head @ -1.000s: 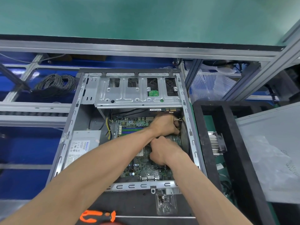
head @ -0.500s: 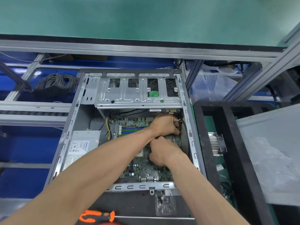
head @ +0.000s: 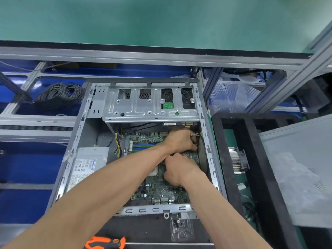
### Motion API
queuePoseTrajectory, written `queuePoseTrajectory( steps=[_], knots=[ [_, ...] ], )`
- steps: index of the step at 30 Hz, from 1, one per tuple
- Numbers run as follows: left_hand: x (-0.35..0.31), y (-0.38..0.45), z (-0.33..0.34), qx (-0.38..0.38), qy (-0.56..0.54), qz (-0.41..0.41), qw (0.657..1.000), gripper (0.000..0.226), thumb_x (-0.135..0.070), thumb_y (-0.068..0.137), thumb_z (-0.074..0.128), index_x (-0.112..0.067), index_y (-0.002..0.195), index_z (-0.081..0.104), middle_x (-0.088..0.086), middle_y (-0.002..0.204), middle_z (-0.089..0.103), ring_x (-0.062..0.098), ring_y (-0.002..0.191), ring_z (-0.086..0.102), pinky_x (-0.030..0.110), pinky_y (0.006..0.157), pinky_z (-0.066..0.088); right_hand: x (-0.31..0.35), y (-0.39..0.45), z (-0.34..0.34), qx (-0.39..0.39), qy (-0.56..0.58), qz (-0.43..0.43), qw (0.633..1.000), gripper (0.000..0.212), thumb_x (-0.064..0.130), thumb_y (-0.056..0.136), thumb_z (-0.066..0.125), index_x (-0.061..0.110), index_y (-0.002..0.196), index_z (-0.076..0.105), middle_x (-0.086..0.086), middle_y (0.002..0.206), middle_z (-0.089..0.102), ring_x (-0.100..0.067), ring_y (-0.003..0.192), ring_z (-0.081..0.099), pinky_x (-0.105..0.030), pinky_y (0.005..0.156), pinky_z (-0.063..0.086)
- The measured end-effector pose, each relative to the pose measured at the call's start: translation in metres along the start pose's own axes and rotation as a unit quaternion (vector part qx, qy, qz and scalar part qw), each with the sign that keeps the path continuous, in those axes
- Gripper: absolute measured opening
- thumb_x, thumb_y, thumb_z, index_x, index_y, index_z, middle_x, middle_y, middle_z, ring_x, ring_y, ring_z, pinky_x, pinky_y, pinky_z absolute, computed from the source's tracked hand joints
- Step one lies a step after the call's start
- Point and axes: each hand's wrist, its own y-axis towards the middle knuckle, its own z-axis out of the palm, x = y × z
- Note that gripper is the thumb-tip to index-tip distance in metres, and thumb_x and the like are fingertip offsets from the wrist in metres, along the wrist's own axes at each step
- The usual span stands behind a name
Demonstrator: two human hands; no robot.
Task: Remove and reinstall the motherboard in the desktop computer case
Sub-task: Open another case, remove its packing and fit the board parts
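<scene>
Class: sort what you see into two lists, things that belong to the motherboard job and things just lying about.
Job: motherboard, computer case, left hand, right hand, screwdriver, bag of screws.

Lying about: cable coil, heatsink, plastic wrap.

Both forearms extended; left hand [head: 180, 141] fingers curled, right hand [head: 177, 169] fingers curled.

Both hands, the left hand [head: 180, 141] and right hand [head: 177, 170], crowd the case's [head: 75, 159] right side between the drive cage [head: 150, 105] overhanging the far end and the right wall (a cable bundle [head: 118, 141] and power supply [head: 88, 166] fill the left), leaving only the near motherboard [head: 158, 191] area open from above.
</scene>
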Motion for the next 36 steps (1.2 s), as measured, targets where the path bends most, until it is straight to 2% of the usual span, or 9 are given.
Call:
queuePoseTrajectory(
  steps=[3, 6, 10, 13, 18, 23, 25, 31, 36],
  knots=[
    [-0.001, 0.002, -0.002, 0.014, 0.005, -0.014, 1.0, 0.024, -0.035, 0.072, 0.08, -0.032, 0.07, 0.056, -0.011, 0.091, 0.069, 0.012, 0.084, 0.061, 0.025, 0.071, 0.046, -0.001, 0.001, 0.001, -0.002, -0.004, -0.001, 1.0, 0.028, 0.015, 0.092, 0.05, 0.009, 0.119, 0.056, -0.014, 0.12, 0.061, -0.036, 0.11, 0.061, -0.04, 0.077, 0.04],
    [-0.002, -0.001, -0.001, -0.003, 0.006, 0.003, 1.0, 0.02, -0.035, 0.071, 0.08, -0.028, 0.073, 0.062, -0.011, 0.079, 0.068, 0.014, 0.076, 0.061, 0.023, 0.055, 0.04, -0.001, 0.001, 0.002, -0.005, -0.001, 0.0, 1.0, 0.028, 0.016, 0.092, 0.051, 0.009, 0.119, 0.058, -0.015, 0.12, 0.063, -0.037, 0.11, 0.061, -0.039, 0.078, 0.041],
    [-0.002, -0.001, -0.001, -0.006, 0.003, 0.006, 1.0, 0.018, -0.038, 0.072, 0.078, -0.029, 0.073, 0.062, -0.009, 0.085, 0.072, 0.014, 0.079, 0.062, 0.022, 0.057, 0.04, -0.001, 0.001, 0.002, -0.004, -0.003, 0.0, 1.0, 0.03, 0.016, 0.093, 0.05, 0.008, 0.121, 0.057, -0.015, 0.123, 0.062, -0.037, 0.113, 0.06, -0.038, 0.077, 0.039],
    [0.002, -0.002, -0.007, 0.007, 0.007, 0.009, 1.0, 0.018, -0.046, 0.077, 0.075, -0.034, 0.085, 0.065, -0.015, 0.082, 0.068, 0.01, 0.078, 0.062, 0.022, 0.063, 0.043, 0.0, -0.001, -0.001, -0.001, -0.008, 0.002, 1.0, 0.032, 0.017, 0.094, 0.05, 0.007, 0.124, 0.055, -0.017, 0.125, 0.06, -0.037, 0.114, 0.06, -0.039, 0.077, 0.039],
    [0.01, -0.004, -0.002, -0.019, 0.054, 0.072, 0.996, 0.029, -0.041, 0.079, 0.078, -0.029, 0.105, 0.072, -0.016, 0.069, 0.058, 0.011, 0.065, 0.056, 0.013, 0.047, 0.032, 0.001, -0.001, 0.0, 0.001, -0.009, -0.002, 1.0, 0.029, 0.015, 0.093, 0.051, 0.006, 0.119, 0.059, -0.017, 0.121, 0.061, -0.039, 0.11, 0.06, -0.041, 0.078, 0.04],
    [0.012, -0.001, 0.003, -0.032, 0.055, 0.081, 0.995, 0.026, -0.038, 0.079, 0.076, -0.026, 0.103, 0.074, -0.009, 0.077, 0.065, 0.015, 0.07, 0.06, 0.022, 0.052, 0.036, 0.0, 0.0, 0.0, -0.005, -0.005, -0.003, 1.0, 0.029, 0.013, 0.091, 0.051, 0.006, 0.118, 0.059, -0.017, 0.12, 0.061, -0.039, 0.11, 0.06, -0.04, 0.077, 0.04],
    [0.013, 0.0, 0.004, -0.034, 0.042, 0.066, 0.996, 0.028, -0.038, 0.078, 0.077, -0.027, 0.104, 0.075, -0.011, 0.078, 0.065, 0.013, 0.073, 0.06, 0.018, 0.052, 0.035, 0.0, 0.0, 0.001, -0.006, -0.008, -0.003, 1.0, 0.031, 0.014, 0.091, 0.051, 0.006, 0.12, 0.058, -0.017, 0.122, 0.06, -0.039, 0.111, 0.06, -0.041, 0.078, 0.04],
    [0.014, 0.003, 0.006, -0.024, 0.006, 0.026, 0.999, 0.03, -0.039, 0.074, 0.079, -0.03, 0.102, 0.074, -0.012, 0.084, 0.067, 0.012, 0.082, 0.064, 0.024, 0.067, 0.046, 0.0, 0.002, 0.001, -0.004, -0.01, -0.002, 1.0, 0.03, 0.016, 0.092, 0.051, 0.008, 0.12, 0.058, -0.016, 0.123, 0.059, -0.039, 0.112, 0.059, -0.042, 0.08, 0.043],
    [0.009, 0.001, 0.003, -0.009, 0.002, 0.014, 1.0, 0.019, -0.037, 0.073, 0.079, -0.035, 0.087, 0.067, -0.012, 0.084, 0.068, 0.013, 0.081, 0.064, 0.025, 0.062, 0.043, 0.0, 0.002, 0.003, -0.008, -0.006, -0.002, 1.0, 0.027, 0.013, 0.091, 0.051, 0.008, 0.116, 0.059, -0.015, 0.12, 0.061, -0.038, 0.11, 0.06, -0.04, 0.077, 0.04]
  ],
)
